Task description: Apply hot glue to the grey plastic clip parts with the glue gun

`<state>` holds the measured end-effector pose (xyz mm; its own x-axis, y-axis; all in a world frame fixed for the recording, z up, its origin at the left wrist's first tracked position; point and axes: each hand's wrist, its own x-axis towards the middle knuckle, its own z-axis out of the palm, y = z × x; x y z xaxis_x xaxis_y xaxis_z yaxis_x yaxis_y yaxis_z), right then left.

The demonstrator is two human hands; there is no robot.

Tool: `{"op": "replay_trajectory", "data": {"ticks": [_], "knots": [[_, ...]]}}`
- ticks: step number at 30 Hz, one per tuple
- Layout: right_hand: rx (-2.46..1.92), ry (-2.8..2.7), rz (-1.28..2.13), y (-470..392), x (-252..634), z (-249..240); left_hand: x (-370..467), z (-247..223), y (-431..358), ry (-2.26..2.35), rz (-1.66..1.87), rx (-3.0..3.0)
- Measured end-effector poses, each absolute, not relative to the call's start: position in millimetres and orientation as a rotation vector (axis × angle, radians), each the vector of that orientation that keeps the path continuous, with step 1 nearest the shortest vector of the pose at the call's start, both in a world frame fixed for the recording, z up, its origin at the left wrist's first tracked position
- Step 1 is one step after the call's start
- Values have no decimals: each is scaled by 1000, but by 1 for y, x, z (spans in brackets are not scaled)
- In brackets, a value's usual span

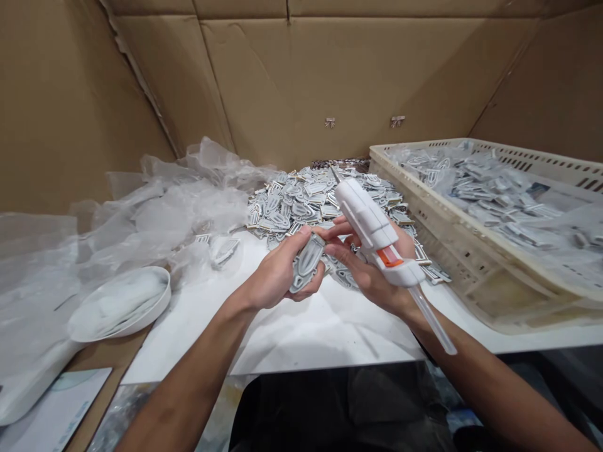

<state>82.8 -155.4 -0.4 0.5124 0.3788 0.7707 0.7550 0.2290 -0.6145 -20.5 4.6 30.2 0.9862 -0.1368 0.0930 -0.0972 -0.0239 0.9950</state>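
Got my left hand (277, 273) wrapped around one of those grey shield-shaped badges (306, 262), fingers closed on it just above the white worktop (306, 333). Right hand (372, 270) has a white hot glue gun (372, 229) gripped, nozzle pointing away from me, clear glue stick (436, 320) poking out the back, fingertips touching the badge too. Big pile of badges (311, 201) right behind my hands, plastic crate (475, 263) on the right, crumpled plastic bags (179, 207) and a white bowl (120, 304) on the left.
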Motion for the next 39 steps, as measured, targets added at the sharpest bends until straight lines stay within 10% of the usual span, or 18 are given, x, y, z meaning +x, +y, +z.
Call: {"op": "replay_trajectory", "data": {"ticks": [30,39], "knots": [[-867,-982,255,-169,88,27,-20,29,4,-26,-18,1647],[-1565,-1254,-426,-188,84,31,-21,32,10,-95,36,1600]]}}
